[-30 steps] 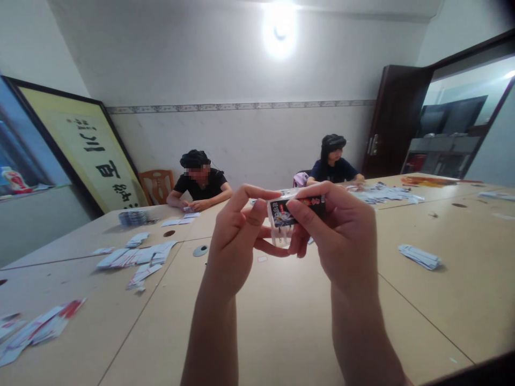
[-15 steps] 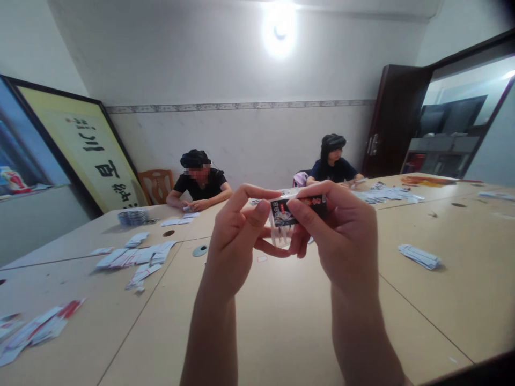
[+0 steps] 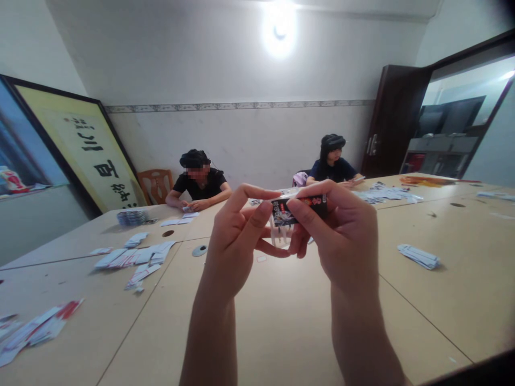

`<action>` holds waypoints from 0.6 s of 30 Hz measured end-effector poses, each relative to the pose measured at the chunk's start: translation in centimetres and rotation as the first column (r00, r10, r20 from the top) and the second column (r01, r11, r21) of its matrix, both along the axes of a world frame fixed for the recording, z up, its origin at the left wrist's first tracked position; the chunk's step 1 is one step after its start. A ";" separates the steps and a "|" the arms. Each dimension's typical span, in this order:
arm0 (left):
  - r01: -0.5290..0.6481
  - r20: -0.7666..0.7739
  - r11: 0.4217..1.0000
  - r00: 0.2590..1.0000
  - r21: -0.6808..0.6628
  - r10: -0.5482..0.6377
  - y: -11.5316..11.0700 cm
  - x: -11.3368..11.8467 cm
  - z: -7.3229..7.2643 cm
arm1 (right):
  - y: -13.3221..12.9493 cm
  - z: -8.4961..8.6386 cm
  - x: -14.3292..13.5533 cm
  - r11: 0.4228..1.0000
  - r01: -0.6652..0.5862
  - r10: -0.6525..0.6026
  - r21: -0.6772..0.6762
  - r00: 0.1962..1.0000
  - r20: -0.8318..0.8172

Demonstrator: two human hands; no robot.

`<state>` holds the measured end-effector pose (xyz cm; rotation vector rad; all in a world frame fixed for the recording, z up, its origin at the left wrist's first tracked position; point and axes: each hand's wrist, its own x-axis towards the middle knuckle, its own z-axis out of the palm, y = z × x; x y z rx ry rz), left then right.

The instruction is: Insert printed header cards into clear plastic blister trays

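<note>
Both hands are raised above the table, fingers closed round a small clear plastic box [image 3: 280,236] with a black printed card [image 3: 282,213] at its front. My left hand [image 3: 241,236] grips the left end, thumb at the card's edge and fingers beneath. My right hand [image 3: 341,230] holds the right end, its thumb pressed on the card's face. The card carries white and red characters and a pale picture. Fingers hide parts of the box, so I cannot tell whether it is closed.
White paper slips [image 3: 134,256] lie in piles on the left of the table [image 3: 281,332]. A slip bundle [image 3: 418,256] rests at right, more slips [image 3: 388,193] behind it. A stack [image 3: 132,217] stands far left. Two people [image 3: 201,185] sit opposite.
My hands and the box with its card stay almost still. Across the table, the person on the right has slightly shifted the hands.
</note>
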<state>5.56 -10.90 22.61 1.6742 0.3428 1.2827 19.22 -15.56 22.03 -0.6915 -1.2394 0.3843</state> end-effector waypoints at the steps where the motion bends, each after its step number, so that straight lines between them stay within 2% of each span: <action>1: -0.002 0.000 1.000 1.000 -0.002 0.002 0.0 0.0 0.0 | 0.0 0.0 0.0 1.000 0.002 -0.002 -0.002 1.000 0.002; 10: 0.009 0.000 1.000 1.000 -0.006 -0.009 -0.2 0.0 0.1 | -0.1 0.1 0.0 1.000 0.001 -0.001 -0.010 1.000 -0.005; 18: -0.036 -0.040 0.999 0.999 -0.004 0.036 -0.6 0.1 0.5 | 0.1 -0.1 -0.1 1.000 0.016 -0.016 0.009 1.000 0.006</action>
